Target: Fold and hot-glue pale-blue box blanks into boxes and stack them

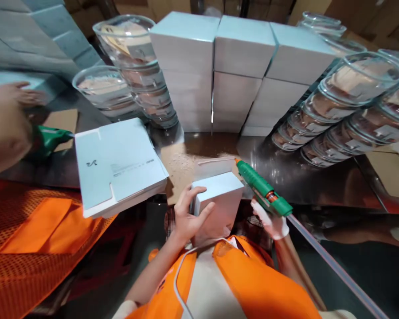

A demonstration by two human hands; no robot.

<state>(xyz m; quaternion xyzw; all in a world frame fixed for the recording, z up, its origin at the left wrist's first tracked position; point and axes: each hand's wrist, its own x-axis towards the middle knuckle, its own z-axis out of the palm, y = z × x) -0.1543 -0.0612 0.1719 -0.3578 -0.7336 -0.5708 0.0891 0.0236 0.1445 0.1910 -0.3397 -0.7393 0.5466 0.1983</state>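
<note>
A small white box [221, 206] with one flap raised at its far end stands before my body. My left hand [191, 210] grips its left side, thumb and forefinger spread over the near face and top edge. In my right hand [271, 221], partly covered in white, is a green hot glue gun [262, 186]. Its orange nozzle tip is close to the raised flap [216, 166]; whether they touch I cannot tell. A long clear glue stick [335, 266] runs out of the gun's back toward the lower right. The trigger fingers are mostly hidden beneath the gun.
Flat, unfolded white boxes [119, 164] lie stacked at left. White boxes [241, 53] form a wall behind the table [252, 150], flanked by stacked clear tubs [346, 97]. A co-worker's hand [9, 115] is at far left, near another green glue gun [53, 137].
</note>
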